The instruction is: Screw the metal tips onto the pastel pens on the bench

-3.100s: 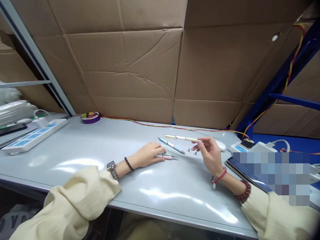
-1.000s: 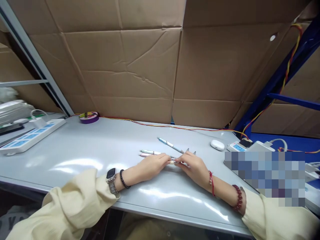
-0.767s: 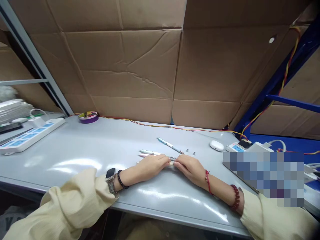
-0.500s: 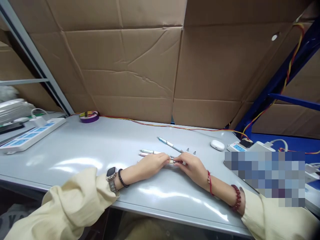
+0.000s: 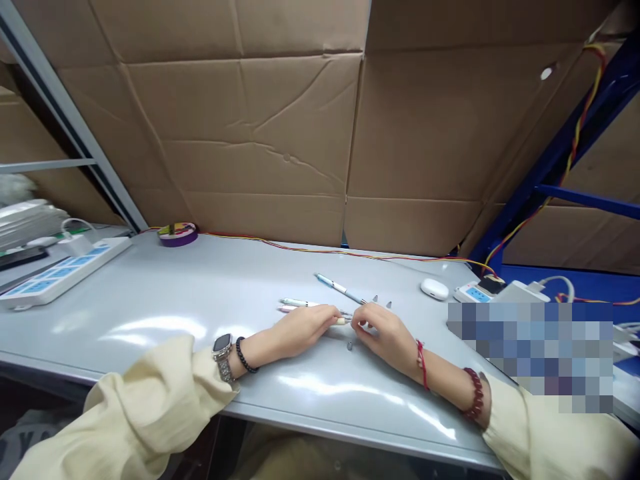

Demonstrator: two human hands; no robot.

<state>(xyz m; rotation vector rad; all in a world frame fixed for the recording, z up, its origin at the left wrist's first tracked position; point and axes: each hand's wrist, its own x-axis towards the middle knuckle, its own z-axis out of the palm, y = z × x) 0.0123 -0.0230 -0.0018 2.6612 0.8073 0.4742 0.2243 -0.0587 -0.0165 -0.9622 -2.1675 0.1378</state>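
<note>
My left hand [image 5: 307,331] lies over a pen [image 5: 341,321] with a cream-coloured end and grips it; most of its barrel is hidden under the fingers. Close by that pen's exposed end, my right hand [image 5: 383,330] has its thumb and fingertips curled together. What is between them, if anything, is too small to make out. A small grey cone-shaped pen tip [image 5: 349,346] rests on the table below the fingers. Beyond my left hand lie a pale green and white pen [image 5: 295,303] and a pink pen [image 5: 286,309]. Past my right hand is a blue and white pen [image 5: 334,285].
Two more grey cone tips, one being this cone [image 5: 389,305], stand behind my right hand. A white earbud case [image 5: 435,289] is farther right. Power strips lie left [image 5: 65,270] and right [image 5: 473,293]. A purple tape roll [image 5: 178,235] sits near the cardboard wall [image 5: 260,153].
A grey cone tip now lies on the table below the fingers, where none showed before. My right fingertips have shifted slightly right, away from the cream pen's end. My left hand stays in place.
</note>
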